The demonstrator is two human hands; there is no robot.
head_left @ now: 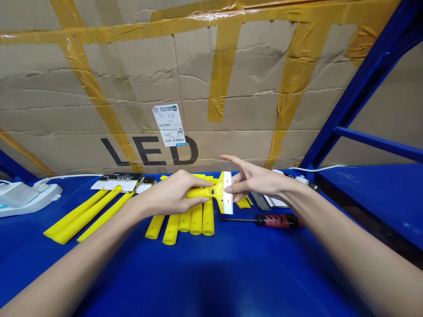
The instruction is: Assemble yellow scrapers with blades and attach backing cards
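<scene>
My left hand (178, 193) is closed around the handle of a yellow scraper (218, 192), which is held level above the blue surface. A white and silvery plate (228, 193) lies across the scraper's wide head. At that plate is my right hand (253, 179), its thumb and some fingertips pressed on the edge and its index finger stretched out to the upper left. Beneath and behind my left hand lie several yellow handles (196, 220), side by side. A red and black screwdriver (277, 221) rests below my right hand, its shaft pointing left.
Packaged yellow scrapers (89, 213) lie at the left, near a white power strip (29, 200). Small yellow pieces (244, 201) and grey strips (261, 200) sit behind my right hand. A taped cardboard box (139, 88) stands at the back, beside a blue metal frame (350, 88).
</scene>
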